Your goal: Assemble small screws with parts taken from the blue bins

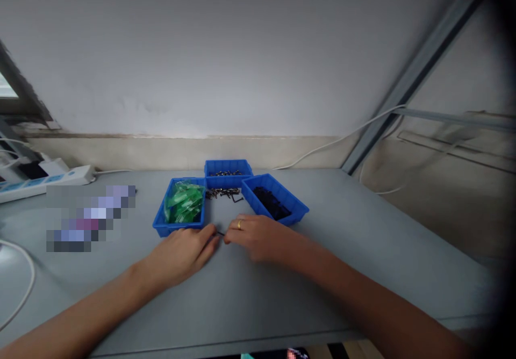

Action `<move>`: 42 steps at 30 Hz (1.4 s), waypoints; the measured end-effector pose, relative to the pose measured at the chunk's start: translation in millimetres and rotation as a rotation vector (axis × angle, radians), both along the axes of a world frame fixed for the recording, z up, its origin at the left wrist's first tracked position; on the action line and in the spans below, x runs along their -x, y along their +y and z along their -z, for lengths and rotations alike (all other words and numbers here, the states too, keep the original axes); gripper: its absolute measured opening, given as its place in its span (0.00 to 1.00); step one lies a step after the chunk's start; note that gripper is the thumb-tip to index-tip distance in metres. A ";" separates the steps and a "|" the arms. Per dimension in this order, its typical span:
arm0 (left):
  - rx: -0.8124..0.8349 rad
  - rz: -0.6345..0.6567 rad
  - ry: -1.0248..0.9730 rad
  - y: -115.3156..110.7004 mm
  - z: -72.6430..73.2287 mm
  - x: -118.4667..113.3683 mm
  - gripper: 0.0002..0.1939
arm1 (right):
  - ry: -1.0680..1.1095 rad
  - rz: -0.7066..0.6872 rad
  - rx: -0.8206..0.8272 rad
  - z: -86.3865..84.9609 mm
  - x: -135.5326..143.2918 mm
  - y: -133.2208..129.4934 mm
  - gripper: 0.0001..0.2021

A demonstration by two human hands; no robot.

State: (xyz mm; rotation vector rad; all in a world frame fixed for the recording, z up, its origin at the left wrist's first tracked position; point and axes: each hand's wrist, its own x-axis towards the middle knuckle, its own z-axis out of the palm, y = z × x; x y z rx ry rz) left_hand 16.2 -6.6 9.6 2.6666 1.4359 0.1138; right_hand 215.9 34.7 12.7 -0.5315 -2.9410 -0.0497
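Observation:
My left hand (183, 251) and my right hand (258, 236) meet over the middle of the table, fingers pinched. Between their fingertips runs a short, thin dark piece (220, 234); both hands grip it, and most of it is hidden. My right hand wears a ring. By my left hand stands a blue bin (161, 224) with green plastic packets (185, 202). Beyond my right hand sits another blue bin (296, 208) of small black parts (271, 202). A loose pile of small metal parts (223, 192) lies between the bins, with a dark L-shaped piece (237, 200) at its edge.
A third blue bin (228, 181) with small metal parts stands at the back, near the wall. A white power strip (52, 181) and a blurred-out object (92, 219) are on the left. A white cable (28, 262) curves at the left edge. A metal frame post (387, 112) rises at right.

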 end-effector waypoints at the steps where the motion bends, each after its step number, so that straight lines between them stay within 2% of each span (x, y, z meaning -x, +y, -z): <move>1: -0.001 0.004 0.004 0.1 0.0 0.0 0.15 | 0.016 0.030 -0.009 -0.9 -2.4 3.1 0.18; 4: -0.022 0.059 0.043 0.3 1.0 0.8 0.15 | 0.099 0.221 -0.018 -11.3 -17.3 15.2 0.20; 7: -0.057 0.108 0.064 0.2 3.0 2.2 0.15 | 0.185 0.475 -0.011 -24.9 -41.8 30.4 0.20; 10: -0.082 0.124 0.066 0.2 5.3 3.7 0.14 | 0.189 0.586 0.068 -32.6 -65.6 44.2 0.24; 13: -0.097 0.132 0.066 0.8 6.5 4.5 0.14 | 0.213 0.600 0.114 -36.7 -77.6 52.4 0.25; 16: -0.107 0.136 0.072 1.2 5.8 4.4 0.13 | 0.260 0.614 0.059 -41.6 -72.2 52.8 0.21; 19: -0.112 0.139 0.068 1.2 5.1 3.9 0.12 | 0.208 0.549 -0.057 -43.6 -48.6 46.6 0.15; 23: -0.103 0.138 0.083 1.5 5.3 3.7 0.12 | -0.144 0.331 -0.216 -32.4 -1.5 35.2 0.10; 25: -0.092 0.136 0.090 1.5 4.6 3.9 0.12 | -0.288 0.281 -0.288 -23.4 19.8 32.0 0.08; 29: -0.062 0.136 0.096 0.1 0.3 3.6 0.12 | -0.440 0.336 -0.314 -11.1 44.6 35.9 0.07; 33: -0.038 0.146 0.095 -0.6 -2.6 2.6 0.12 | -0.439 0.358 -0.309 -7.9 48.4 44.4 0.07; 42: -0.039 0.149 0.117 1.5 0.6 3.3 0.13 | -0.425 0.409 -0.308 -3.0 43.0 47.6 0.08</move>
